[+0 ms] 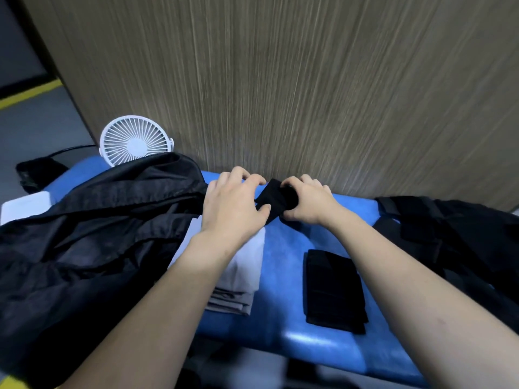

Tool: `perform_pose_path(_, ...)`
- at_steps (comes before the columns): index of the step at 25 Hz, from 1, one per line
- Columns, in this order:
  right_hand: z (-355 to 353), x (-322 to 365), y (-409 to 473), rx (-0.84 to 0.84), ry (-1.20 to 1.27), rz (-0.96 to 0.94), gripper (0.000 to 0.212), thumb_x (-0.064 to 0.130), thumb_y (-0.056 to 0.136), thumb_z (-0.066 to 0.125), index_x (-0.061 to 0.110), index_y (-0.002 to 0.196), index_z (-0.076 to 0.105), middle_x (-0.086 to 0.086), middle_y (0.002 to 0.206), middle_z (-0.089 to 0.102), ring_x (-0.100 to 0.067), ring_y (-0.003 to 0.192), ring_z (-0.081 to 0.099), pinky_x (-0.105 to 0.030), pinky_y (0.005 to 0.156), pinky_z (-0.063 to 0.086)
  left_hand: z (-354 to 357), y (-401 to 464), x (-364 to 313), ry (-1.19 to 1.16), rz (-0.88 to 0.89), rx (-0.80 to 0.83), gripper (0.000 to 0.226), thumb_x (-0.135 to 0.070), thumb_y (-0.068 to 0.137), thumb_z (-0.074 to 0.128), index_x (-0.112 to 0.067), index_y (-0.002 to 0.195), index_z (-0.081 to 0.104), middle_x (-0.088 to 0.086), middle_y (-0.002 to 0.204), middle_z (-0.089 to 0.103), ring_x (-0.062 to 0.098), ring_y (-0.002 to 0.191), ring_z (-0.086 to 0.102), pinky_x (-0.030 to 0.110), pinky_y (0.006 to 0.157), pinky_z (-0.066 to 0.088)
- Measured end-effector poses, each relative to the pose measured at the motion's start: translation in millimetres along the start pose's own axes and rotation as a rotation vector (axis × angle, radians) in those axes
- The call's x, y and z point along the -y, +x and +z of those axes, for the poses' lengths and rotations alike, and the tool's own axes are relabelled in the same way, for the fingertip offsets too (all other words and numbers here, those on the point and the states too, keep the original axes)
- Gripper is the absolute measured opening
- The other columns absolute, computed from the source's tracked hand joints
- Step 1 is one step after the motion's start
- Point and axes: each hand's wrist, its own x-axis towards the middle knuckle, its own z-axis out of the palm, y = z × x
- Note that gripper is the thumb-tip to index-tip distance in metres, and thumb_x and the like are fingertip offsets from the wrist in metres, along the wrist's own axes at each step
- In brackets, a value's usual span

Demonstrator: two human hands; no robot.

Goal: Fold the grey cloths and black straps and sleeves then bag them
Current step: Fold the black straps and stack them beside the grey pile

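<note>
Blue padded bench [283, 248], left hand [234, 204] and right hand [307, 203] both pinching black sleeve [273, 199]

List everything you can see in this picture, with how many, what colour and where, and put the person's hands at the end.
black strap: one, black, far edge of the bench, held between both hands
grey cloths: one folded stack, grey, middle of the bench under the left forearm
folded black piece: one, black, on the bench to the right of the grey stack
black bag: one, black, spread over the left side of the bench
black pile: one heap, black, right end of the bench
fan: one, white, far left corner behind the bag
bench: one, blue padded top
wall panel: one, wood grain, behind the bench
left hand: grips the strap
right hand: grips the strap
</note>
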Motion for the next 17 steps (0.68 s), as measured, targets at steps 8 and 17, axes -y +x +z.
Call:
perform_pose_path(8,-10.4,-15.9,-23.8,0.027,0.411,0.072,0.06,0.012,0.075,0.085,0.022,0.126,0.055,-0.001,0.11,0.055,-0.017,0.098,0.056,-0.021,0.078,0.046,-2.2,-3.0,-6.4,-0.019,0.009,0.015,0.045,-0.048,0.088,0.062,-0.032,0.129,0.058,-0.007,0.121,0.053,0.018,0.112,0.05,0.032,0.095,0.034)
perform_pose_path(17,-26.0,-21.7,-64.6,-0.436,0.716,0.165,0.021,0.002,0.084,0.07,0.021,0.091,0.065,0.008,0.087,0.061,-0.008,0.074,0.055,-0.02,0.07,0.045,0.3,-4.8,-30.6,-0.088,0.039,0.039,0.046,-0.047,0.089,0.062,-0.03,0.131,0.056,-0.007,0.123,0.052,0.019,0.114,0.049,0.032,0.098,0.033)
